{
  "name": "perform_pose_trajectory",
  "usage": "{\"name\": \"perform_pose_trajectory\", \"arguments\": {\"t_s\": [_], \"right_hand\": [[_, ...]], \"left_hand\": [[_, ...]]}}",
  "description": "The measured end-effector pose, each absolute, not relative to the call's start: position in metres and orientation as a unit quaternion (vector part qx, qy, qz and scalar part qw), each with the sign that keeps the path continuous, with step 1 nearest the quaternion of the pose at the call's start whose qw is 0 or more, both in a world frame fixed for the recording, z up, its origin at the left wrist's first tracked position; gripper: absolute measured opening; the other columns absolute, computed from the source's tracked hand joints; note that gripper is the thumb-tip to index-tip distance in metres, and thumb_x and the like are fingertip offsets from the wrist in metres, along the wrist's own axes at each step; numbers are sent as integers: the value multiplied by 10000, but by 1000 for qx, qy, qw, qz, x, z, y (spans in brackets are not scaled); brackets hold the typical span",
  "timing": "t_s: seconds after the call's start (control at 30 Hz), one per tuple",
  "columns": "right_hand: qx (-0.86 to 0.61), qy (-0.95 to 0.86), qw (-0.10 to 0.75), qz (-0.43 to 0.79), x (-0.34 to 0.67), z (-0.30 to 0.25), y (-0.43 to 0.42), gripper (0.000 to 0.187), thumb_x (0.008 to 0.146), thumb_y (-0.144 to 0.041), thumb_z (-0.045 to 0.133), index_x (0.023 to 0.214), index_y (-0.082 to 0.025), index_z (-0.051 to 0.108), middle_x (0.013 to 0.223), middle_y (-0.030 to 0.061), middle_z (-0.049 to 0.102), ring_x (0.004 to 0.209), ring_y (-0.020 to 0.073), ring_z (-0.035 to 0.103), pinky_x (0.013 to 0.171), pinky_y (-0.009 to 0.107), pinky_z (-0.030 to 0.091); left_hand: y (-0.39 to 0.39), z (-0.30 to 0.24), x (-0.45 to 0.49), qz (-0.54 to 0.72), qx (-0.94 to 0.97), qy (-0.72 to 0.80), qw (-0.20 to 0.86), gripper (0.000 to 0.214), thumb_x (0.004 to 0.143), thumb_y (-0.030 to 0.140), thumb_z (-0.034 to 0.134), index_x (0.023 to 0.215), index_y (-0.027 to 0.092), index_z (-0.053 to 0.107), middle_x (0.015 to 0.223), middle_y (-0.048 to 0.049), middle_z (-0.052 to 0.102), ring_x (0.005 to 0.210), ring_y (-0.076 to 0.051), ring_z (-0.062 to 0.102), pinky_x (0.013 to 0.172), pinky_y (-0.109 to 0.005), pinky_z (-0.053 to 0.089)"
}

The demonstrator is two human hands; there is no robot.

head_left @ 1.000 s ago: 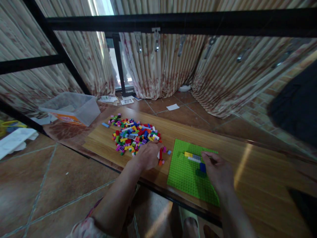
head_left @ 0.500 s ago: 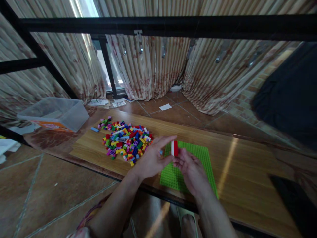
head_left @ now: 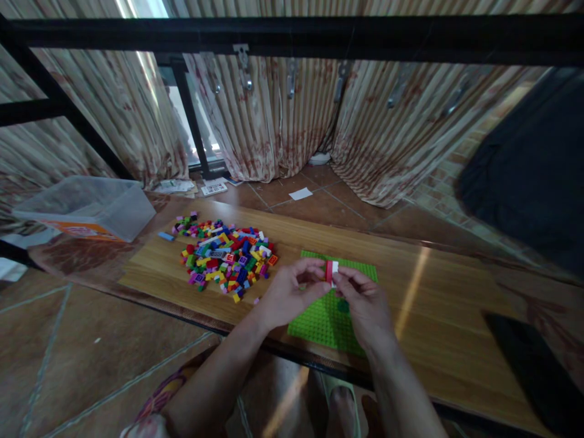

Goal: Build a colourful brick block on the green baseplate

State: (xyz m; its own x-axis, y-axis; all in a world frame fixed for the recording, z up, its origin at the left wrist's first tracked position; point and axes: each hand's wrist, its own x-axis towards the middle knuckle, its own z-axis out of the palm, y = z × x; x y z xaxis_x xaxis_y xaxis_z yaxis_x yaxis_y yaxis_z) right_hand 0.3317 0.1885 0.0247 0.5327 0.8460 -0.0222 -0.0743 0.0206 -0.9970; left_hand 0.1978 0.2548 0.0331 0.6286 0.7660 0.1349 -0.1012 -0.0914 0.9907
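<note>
A small red-and-white stack of toy bricks [head_left: 331, 274] is held up between my two hands, above the green baseplate [head_left: 314, 325]. My left hand [head_left: 292, 292] pinches its red side between thumb and fingers. On the white side, the fingers of my right hand [head_left: 362, 298] close around it. A dark green round piece [head_left: 343, 305] shows on the baseplate beside my right hand. Left of my left hand, a heap of mixed coloured bricks [head_left: 228, 258] spreads over the wooden board [head_left: 438, 340].
A clear plastic bin [head_left: 91, 207] with an orange label stands beyond the board's left end. One light blue brick [head_left: 166, 236] lies apart from the heap. A dark flat object [head_left: 529, 359] rests at the right. A black metal rail [head_left: 292, 38] crosses above, before striped curtains.
The red-and-white bricks have been turned so the white side now faces right. My left fingers have closed in on them. The whole view has shifted slightly.
</note>
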Motion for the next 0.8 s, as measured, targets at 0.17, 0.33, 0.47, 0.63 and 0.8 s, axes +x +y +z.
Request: {"name": "perform_pose_trajectory", "arguments": {"t_s": [0.17,0.33,0.47,0.63,0.8], "right_hand": [[-606,-355,608,370,329,25,189,274,717,-439,719,857,-204,737,700,3,677,597,113,509,583,250,419],[-598,-376,593,387,330,25,187,291,730,-442,717,903,-208,731,698,-3,666,593,109,510,549,233,399],[-606,-387,583,379,325,27,186,268,729,-453,708,828,-204,730,633,-19,631,563,106,491,537,235,384],[-588,-298,672,339,330,27,189,257,720,-446,721,784,-198,702,578,-40,568,500,85,430,484,226,338],[-658,-316,631,264,361,26,183,280,725,-469,707,797,-199,712,594,-22,593,518,111,483,516,251,383]], "left_hand": [[257,25,205,344,641,289,623,183,832,320,618,855,140,640,739,-6,620,689,-118,570,669,-237,480],[261,22,201,285,667,306,617,213,843,343,573,758,153,617,669,16,588,627,-110,543,598,-220,439],[256,25,201,282,670,330,602,195,818,322,575,710,163,606,639,25,582,605,-108,525,577,-215,418],[249,31,209,358,615,347,610,247,824,340,549,649,166,562,588,31,537,562,-98,491,566,-214,404],[270,35,190,334,660,405,537,255,860,343,470,684,177,548,596,25,547,563,-112,504,559,-220,396]]}}
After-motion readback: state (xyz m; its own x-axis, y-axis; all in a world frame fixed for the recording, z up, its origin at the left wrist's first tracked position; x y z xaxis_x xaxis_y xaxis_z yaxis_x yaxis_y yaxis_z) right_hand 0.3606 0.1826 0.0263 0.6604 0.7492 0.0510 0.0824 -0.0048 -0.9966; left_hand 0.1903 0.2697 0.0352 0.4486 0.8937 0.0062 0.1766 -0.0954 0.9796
